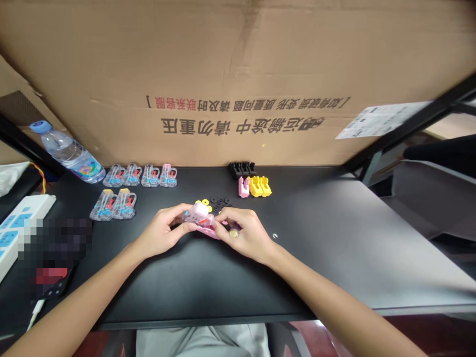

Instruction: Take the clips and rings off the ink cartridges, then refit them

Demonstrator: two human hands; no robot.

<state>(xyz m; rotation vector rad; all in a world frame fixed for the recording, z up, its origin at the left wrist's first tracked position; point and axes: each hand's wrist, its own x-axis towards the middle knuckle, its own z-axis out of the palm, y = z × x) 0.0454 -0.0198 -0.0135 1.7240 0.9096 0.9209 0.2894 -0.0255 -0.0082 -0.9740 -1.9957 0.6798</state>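
In front of me my left hand is closed on a small clear plastic toy body with pink and red parts and a white patch. Fingers and thumb of my right hand pinch its right end, hiding part of it. A round gold-coloured piece shows against the right hand's fingers; whether it is a ring I cannot tell. Just beyond the hands lie several black discs and a few yellow rings, partly covered by the fingers.
Several clear toy bodies stand in rows at the left. Black clips, a pink clip and yellow clips sit at the back. A water bottle leans by the cardboard. A power strip lies far left.
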